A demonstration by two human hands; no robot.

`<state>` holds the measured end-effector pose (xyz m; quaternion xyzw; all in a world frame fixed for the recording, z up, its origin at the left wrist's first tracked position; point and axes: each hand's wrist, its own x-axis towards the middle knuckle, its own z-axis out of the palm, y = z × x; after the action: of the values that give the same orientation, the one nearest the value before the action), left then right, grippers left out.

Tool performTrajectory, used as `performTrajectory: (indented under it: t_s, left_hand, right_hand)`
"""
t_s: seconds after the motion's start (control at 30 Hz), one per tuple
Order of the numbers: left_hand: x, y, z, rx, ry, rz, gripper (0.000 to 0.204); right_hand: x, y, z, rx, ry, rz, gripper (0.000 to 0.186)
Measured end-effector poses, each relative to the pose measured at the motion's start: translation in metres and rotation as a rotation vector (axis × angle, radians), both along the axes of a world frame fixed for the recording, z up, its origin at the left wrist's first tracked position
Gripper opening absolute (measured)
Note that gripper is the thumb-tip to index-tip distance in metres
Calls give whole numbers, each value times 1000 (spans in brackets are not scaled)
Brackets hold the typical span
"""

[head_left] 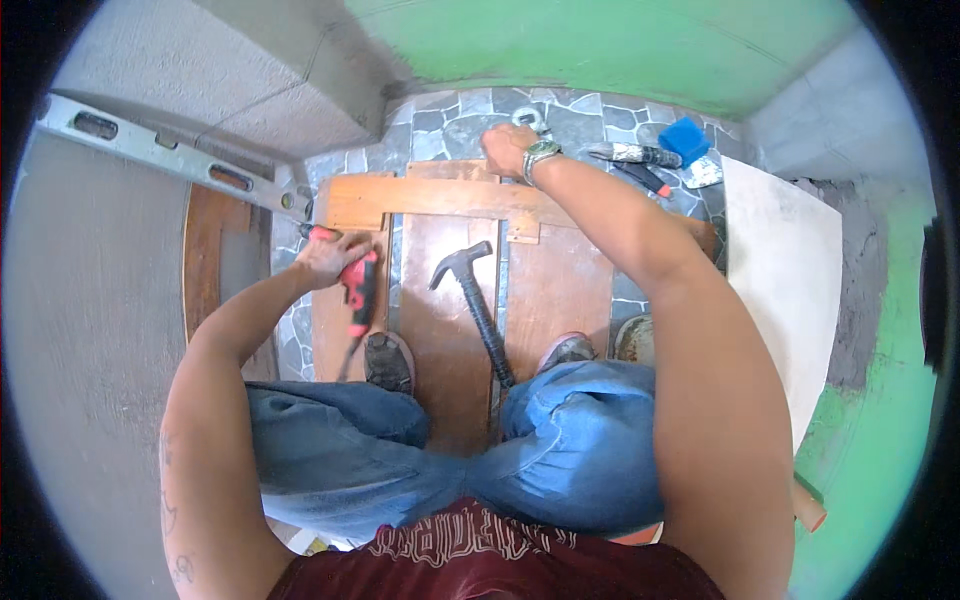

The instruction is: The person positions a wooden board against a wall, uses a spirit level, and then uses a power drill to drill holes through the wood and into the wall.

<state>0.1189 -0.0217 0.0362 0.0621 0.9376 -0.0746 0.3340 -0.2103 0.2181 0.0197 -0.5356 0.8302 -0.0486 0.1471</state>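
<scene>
Noted nearest, blue jeans (590, 460) over bent knees, with dark shoes (390, 362) planted on long wooden boards (430, 330) laid side by side. Found between the shoes, lying at a slant on the boards, a claw hammer (482, 310) with a dark wrapped handle and with its head pointing away. Observed to the right, a large pale panel (780, 290) with a curved outer edge. Located the red-and-black power tool (362, 290) above the leftmost long board, with its cord end toward the near side. Recorded the left hand (335, 260) closed over its body, with fingers curled across the top. Noted farther left, a grey spirit level (198, 160), tilted, with one end near the tool's tip. Found a cross board (450, 197) laid over the far part of the long boards. Observed the right hand (508, 150) just past it, with a watch (542, 152) on the wrist and fingers bent inward; cannot tell of anything in its grasp. Noted just beside it a pale ring-shaped object (530, 120), and well to the right a blue piece (684, 141) among hand tools (635, 153) on the stone-patterned floor (440, 120). Recorded farthest, a green wall (560, 45).
</scene>
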Motion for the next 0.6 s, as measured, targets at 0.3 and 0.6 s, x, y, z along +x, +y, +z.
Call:
performTrajectory:
  t_s: [0.3, 0.6]
  left_hand:
    - [16, 19, 43, -12, -43, 29, 67]
    - [-73, 87, -22, 568, -13, 383, 31]
  right_hand:
    - [-74, 50, 11, 350, 120, -543, 46]
    - [-76, 22, -5, 53, -60, -535, 50]
